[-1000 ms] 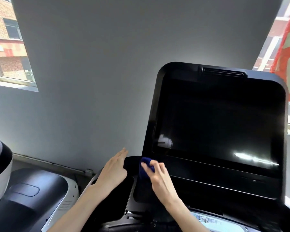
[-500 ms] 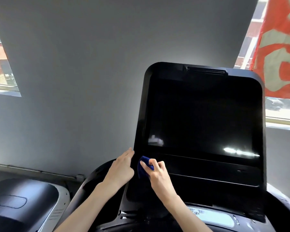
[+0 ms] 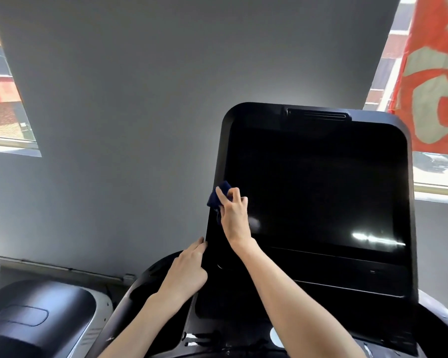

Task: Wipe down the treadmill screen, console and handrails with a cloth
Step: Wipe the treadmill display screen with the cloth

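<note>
The treadmill's large black screen (image 3: pixel 321 187) stands upright in front of me, dark and glossy, with window glare low on its right. My right hand (image 3: pixel 234 215) grips a small dark blue cloth (image 3: pixel 219 193) and holds it against the screen's left frame, about mid-height. My left hand (image 3: pixel 188 270) rests with straight fingers on the lower left edge of the frame, just below the right hand. The console (image 3: pixel 295 339) below the screen is partly hidden by my forearms. A curved black handrail (image 3: pixel 140 285) runs under my left wrist.
A grey wall (image 3: pixel 140 99) stands behind the treadmill, with windows (image 3: pixel 5 99) at far left and right. An orange and white banner (image 3: pixel 437 73) hangs at upper right. Another machine's black and white housing (image 3: pixel 36 313) sits at lower left.
My right hand has carried the cloth up the screen's left frame from its lower corner to mid-height. My left hand has stayed on the lower left edge.
</note>
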Demonstrator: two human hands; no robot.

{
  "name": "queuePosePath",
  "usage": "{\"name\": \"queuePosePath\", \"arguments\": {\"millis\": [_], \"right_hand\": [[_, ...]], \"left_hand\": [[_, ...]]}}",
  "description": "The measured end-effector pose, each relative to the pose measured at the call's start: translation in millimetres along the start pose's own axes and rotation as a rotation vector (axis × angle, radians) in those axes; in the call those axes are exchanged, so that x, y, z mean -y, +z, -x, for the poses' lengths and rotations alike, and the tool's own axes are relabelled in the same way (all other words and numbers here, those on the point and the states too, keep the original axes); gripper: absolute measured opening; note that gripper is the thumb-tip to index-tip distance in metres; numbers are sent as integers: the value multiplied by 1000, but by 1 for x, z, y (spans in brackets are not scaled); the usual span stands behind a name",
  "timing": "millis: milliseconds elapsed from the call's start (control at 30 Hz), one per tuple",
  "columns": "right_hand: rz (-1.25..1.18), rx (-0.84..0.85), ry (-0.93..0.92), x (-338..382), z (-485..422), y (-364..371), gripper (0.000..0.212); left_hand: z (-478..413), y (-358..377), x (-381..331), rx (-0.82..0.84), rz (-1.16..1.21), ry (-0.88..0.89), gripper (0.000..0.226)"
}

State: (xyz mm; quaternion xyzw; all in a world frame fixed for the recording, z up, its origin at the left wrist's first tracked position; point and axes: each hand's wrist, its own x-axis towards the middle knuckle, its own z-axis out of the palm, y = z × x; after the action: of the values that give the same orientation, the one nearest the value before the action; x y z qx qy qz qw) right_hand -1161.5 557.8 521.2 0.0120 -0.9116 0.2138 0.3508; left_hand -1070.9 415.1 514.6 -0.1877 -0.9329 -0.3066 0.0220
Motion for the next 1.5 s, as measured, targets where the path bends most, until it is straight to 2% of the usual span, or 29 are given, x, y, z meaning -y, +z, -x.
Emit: {"name": "queuePosePath", "arguments": {"millis": [100, 367, 433, 600, 700, 800, 833, 1000, 1133, 1333, 1433, 1500], "right_hand": [[55, -2, -176, -19, 31, 12, 52], [138, 163, -364, -40, 141, 18, 55], [161, 137, -307, -45, 148, 8, 62], [158, -8, 38, -98, 158, -41, 72], [143, -104, 206, -132, 169, -76, 62], [-67, -199, 471, -140, 154, -90, 50], [-116, -222, 495, -135, 147, -86, 50], [-47, 5, 126, -76, 131, -42, 55], [10, 121, 57, -77, 127, -51, 53], [102, -47, 292, -169, 161, -123, 52], [44, -85, 413, -172, 159, -134, 46], [-1, -96, 423, -161, 150, -127, 44]], "left_hand": [[-3, -1, 8, -5, -26, -63, 71], [-8, 4, -7, -23, -28, -108, 68], [-6, 9, -14, 4, -30, -106, 70], [-8, 27, -38, 19, 35, -60, 78], [-8, 35, -48, 37, 72, -41, 81], [-7, 36, -52, 40, 70, -38, 82], [-7, 37, -52, 39, 69, -40, 81], [-7, 46, -70, 48, 53, -7, 76], [-6, 56, -84, 83, 47, 12, 72], [-10, 64, -83, 119, 55, -6, 78], [-9, 60, -76, 94, 49, -31, 78], [-9, 57, -72, 82, 45, -44, 78]]}}
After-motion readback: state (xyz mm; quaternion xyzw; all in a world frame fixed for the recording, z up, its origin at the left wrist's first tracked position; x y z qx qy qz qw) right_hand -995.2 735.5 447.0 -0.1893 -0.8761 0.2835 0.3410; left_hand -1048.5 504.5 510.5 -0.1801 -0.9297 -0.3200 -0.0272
